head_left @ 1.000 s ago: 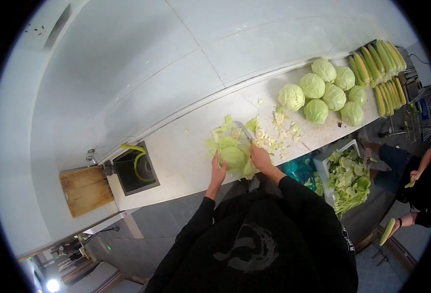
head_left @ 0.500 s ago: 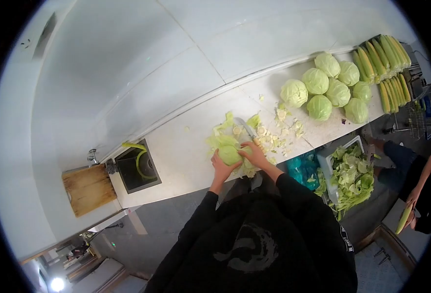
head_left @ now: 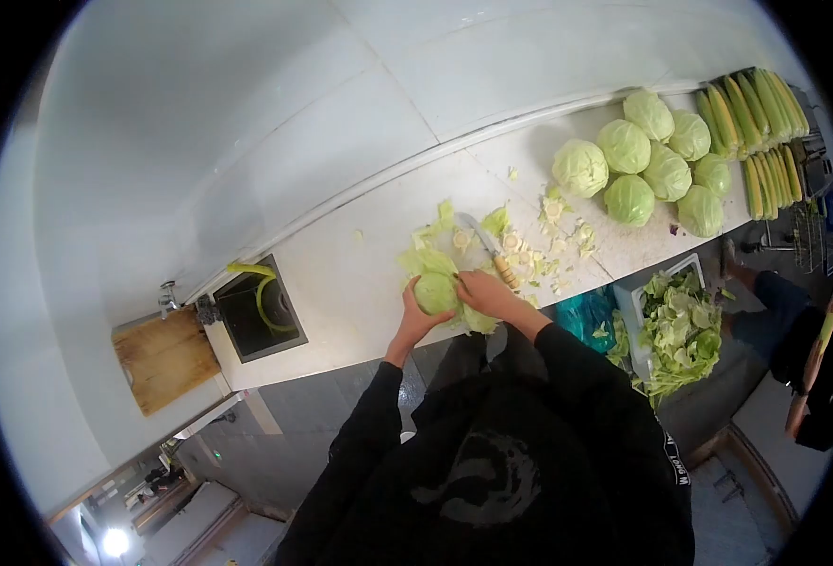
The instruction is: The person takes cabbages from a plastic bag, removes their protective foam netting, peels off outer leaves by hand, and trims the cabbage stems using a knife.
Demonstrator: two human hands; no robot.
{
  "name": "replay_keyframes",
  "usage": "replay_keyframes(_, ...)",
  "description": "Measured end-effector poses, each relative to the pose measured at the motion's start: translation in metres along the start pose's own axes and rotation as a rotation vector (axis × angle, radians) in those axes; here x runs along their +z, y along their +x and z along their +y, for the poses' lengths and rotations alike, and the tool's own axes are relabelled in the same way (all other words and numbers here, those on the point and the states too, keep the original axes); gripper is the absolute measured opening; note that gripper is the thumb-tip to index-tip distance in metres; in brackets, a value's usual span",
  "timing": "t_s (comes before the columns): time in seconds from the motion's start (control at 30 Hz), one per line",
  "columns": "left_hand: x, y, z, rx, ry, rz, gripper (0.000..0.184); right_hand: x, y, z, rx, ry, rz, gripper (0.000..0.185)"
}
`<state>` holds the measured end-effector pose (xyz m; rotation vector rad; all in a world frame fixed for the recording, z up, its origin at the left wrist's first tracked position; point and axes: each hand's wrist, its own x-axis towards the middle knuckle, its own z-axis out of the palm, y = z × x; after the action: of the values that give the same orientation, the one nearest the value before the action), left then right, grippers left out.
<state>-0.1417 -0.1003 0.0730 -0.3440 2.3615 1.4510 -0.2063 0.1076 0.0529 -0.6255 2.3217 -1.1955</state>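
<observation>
Cups round pale-green cabbage (head_left: 434, 294) in curved bare left hand (head_left: 411, 323) | touches opposite side with bent-fingered bare right hand (head_left: 488, 293) | holds over smooth white countertop (head_left: 355, 307), near wooden-handled metal knife (head_left: 492, 249)

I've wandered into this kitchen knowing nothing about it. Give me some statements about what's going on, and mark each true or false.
1. The left hand and the right hand are both on the same cabbage. True.
2. The knife is in the right hand. False: the knife lies on the counter, beside trimmings.
3. A wooden board is near the sink. True.
4. The corn lies between the sink and the group of whole cabbages. False: the corn is on the far side of that group from the sink.
5. The crate holds loose green leaves. True.
</observation>
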Motion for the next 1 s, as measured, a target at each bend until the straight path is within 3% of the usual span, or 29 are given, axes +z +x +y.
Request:
replay_keyframes(0.17,-0.004,-0.003,0.005,-0.018,-0.114,-0.056,0.111,-0.008,0.0,-0.001,0.033,0.009,-0.09,0.029)
replay_keyframes(0.37,-0.009,-0.005,0.003,-0.035,-0.28,-0.134,0.111,0.006,-0.001,0.011,0.104,0.054,-0.022,0.032)
replay_keyframes(0.73,-0.023,-0.007,0.0,-0.099,-0.443,-0.138,0.106,0.053,0.01,0.026,0.372,0.031,0.364,0.033)
replay_keyframes(0.83,-0.021,-0.004,-0.015,-0.095,-0.549,-0.12,0.093,0.054,-0.003,0.036,0.452,0.01,0.586,0.036)
replay_keyframes(0.87,-0.021,-0.005,-0.014,-0.198,-0.674,-0.035,0.088,0.051,-0.01,0.041,0.499,-0.006,0.676,0.037)
replay_keyframes(0.93,-0.015,0.004,-0.002,-0.4,-0.921,0.097,0.079,0.022,-0.031,0.035,0.463,0.152,0.567,0.038)
replay_keyframes(1.0,-0.017,0.007,0.03,-0.403,-0.763,0.081,0.072,-0.012,-0.063,0.01,0.497,0.242,0.473,0.04)
